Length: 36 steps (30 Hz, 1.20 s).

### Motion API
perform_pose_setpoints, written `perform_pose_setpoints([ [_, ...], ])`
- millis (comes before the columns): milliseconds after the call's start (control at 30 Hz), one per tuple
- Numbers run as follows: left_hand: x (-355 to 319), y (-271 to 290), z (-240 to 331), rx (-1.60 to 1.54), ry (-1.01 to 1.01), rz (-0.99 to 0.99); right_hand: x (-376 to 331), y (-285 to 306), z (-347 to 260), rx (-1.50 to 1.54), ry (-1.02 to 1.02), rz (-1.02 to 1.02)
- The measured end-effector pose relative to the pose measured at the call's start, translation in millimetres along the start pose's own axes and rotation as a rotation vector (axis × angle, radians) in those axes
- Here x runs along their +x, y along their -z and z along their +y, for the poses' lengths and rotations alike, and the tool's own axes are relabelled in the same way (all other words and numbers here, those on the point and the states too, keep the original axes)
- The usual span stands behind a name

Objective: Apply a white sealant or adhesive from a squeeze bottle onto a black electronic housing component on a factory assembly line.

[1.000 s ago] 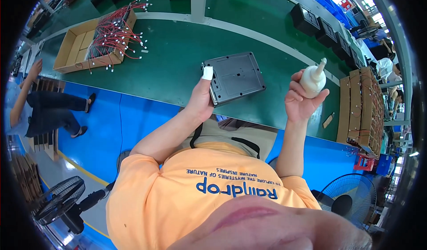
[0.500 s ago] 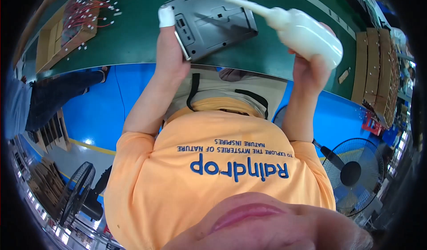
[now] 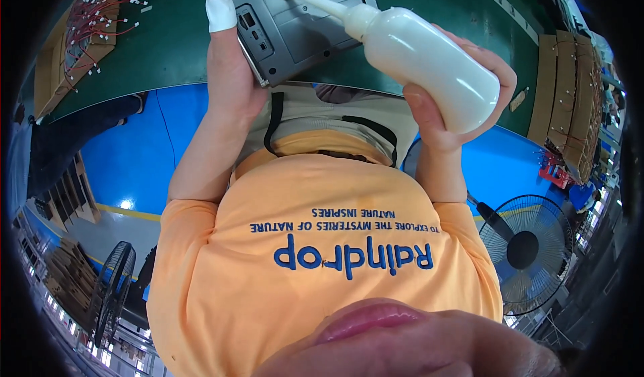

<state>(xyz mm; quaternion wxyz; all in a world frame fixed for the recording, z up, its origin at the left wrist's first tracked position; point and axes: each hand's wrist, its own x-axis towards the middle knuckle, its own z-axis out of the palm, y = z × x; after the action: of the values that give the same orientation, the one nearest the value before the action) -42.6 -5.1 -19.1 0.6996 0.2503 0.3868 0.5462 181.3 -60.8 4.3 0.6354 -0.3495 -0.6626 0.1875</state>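
My left hand [image 3: 231, 85] grips a dark grey plastic housing [image 3: 302, 41] by its left edge, above the near edge of the green table. White tape or a finger cot [image 3: 221, 13] wraps the thumb. The housing shows small port cutouts beside that thumb and several screw holes. My right hand [image 3: 443, 132] is wrapped round a white squeeze bottle [image 3: 429, 62], tilted with its long thin nozzle [image 3: 318, 3] pointing left. The nozzle tip lies over the housing's face; whether it touches, I cannot tell.
On the green table [image 3: 168, 48], a cardboard box [image 3: 57, 75] with red wires and white connectors stands at the left. Cardboard trays [image 3: 560, 88] stand at the right. Fans [image 3: 523, 249] are on both sides behind me. A person's leg [image 3: 80, 132] shows at the left.
My right hand has brought the bottle left, and its nozzle tip has shifted left over the housing. The bottle looks larger. The whole view has shifted slightly; both hands keep their hold.
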Motion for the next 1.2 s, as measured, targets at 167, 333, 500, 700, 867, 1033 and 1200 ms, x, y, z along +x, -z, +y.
perform_pose_setpoints([
  [167, 0, 0, 0, 0.061, 0.018, 0.022, -1, 4, -3, -0.056, 0.019, -0.009],
  [333, -3, -1, -3, 0.085, -0.011, 0.101, -1, 4, -7, -0.111, 0.064, -0.035],
  [500, -4, 0, -4, 0.092, -0.017, 0.082, 3, 5, -14, -0.104, 0.080, -0.033],
  [700, -5, 0, -4, 0.068, -0.005, 0.085, 11, 6, -28, -0.122, 0.060, -0.017],
  [867, -5, 1, -4, 0.011, -0.027, 0.004, 11, 4, -32, -0.230, -0.113, 0.092],
  [1033, -5, 2, -4, 0.016, -0.028, -0.018, 16, 14, -27, -0.082, -0.233, 0.164],
  [1200, -5, 4, -5, 0.004, -0.013, -0.031, 26, 20, -28, -0.047, -0.278, 0.139],
])
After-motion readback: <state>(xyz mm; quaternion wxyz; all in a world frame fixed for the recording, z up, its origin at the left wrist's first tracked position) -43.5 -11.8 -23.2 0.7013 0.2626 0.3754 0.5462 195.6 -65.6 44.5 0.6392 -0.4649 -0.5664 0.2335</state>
